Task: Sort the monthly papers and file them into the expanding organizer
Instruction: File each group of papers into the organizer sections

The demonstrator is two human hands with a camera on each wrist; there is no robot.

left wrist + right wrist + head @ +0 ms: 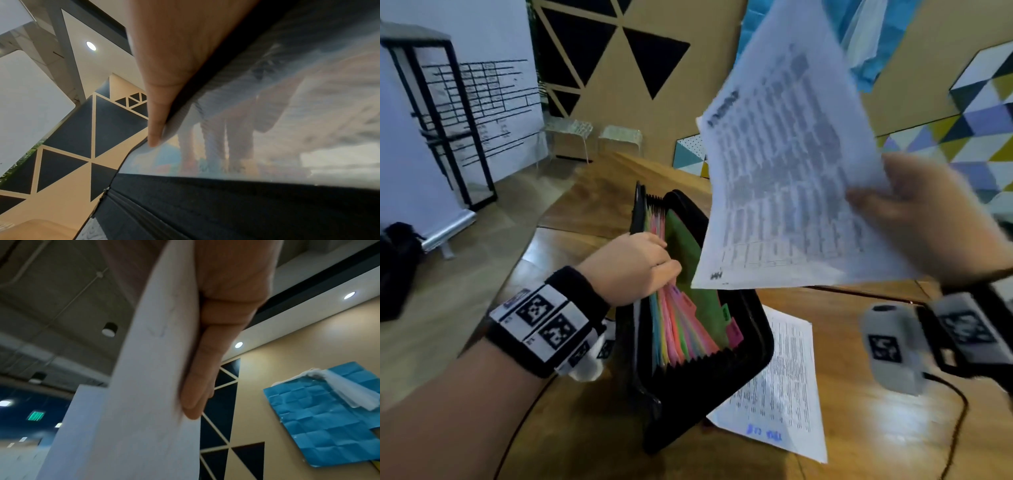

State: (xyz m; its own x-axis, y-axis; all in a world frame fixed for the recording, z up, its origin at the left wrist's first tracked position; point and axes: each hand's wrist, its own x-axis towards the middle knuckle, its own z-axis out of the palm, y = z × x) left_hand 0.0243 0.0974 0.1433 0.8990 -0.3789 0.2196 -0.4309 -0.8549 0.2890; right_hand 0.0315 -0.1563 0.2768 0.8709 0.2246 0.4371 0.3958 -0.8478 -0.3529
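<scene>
— White paper, pinched in the right hand (928,219): what was the grip?

— Thumb on the printed face, fingers (205,369) flat against the back, so the sheet (791,164) was clamped at its right edge and held up in the air, tilted, above and to the right of the organizer (743,370). Its print was too blurred to read.

— And the left hand (633,267)?

— Its fingers were curled down among the coloured dividers (681,325), with the thumb (158,104) on the outer black wall, seemingly parting them to open a pocket. The organizer stood open on the wooden table (859,428).

— How far along did the filing look?

— Midway at best, by my reading. One sheet was still in the air, not yet in any pocket. A second printed sheet (780,387) lay flat on the table, its near corner tucked under the organizer's right side, so at least two papers remained. Whether papers already sat between the dividers could not be told.

— What was left?

— Lowering the held sheet into the opened pocket, then dealing with the one on the table.
</scene>
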